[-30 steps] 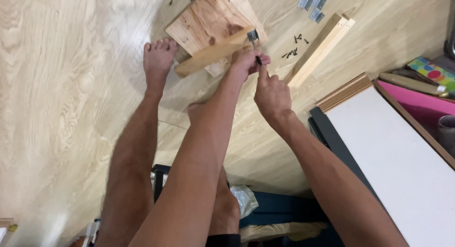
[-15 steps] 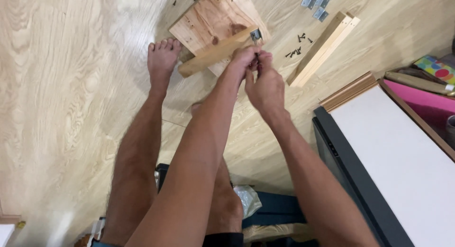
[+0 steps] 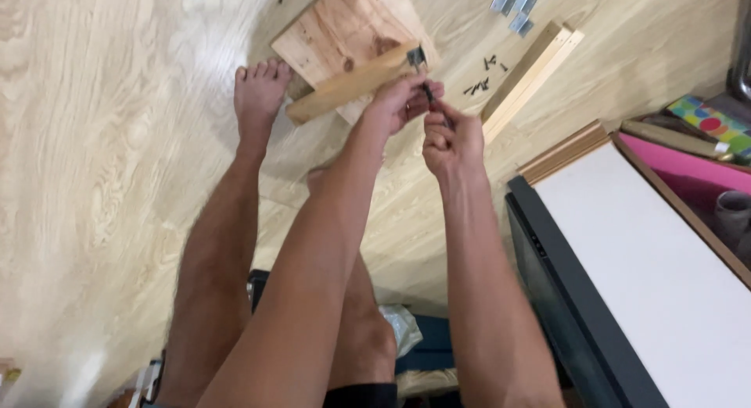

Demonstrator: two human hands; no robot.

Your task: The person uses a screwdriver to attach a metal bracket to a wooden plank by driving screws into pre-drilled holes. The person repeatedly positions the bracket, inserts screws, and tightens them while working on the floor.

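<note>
Head view, looking down past bare legs to pale wood floor [image 3: 117,181]. Largest near the fingers: white panel [image 3: 657,283] in dark frame, well to the right and below. Beyond the fingertips: square pine board [image 3: 344,28], with a wood strip [image 3: 352,83] lying across its near edge. Right of the fingers: a second, paler wood strip [image 3: 532,71], lying loose. Left hand [image 3: 399,103] closed, fingertips pinching a small metal bracket [image 3: 415,58] at the strip's end. Right hand [image 3: 452,142] closed around a thin dark tool or screw [image 3: 429,91], tip just under the bracket; exact item too small to tell. Loose black screws [image 3: 485,75] just right of the fingertips; spare brackets [image 3: 512,1] farther off. Judgement: bracket best held flush and square to the strip, screw kept upright, bare foot [image 3: 258,91] bracing the board.
</note>
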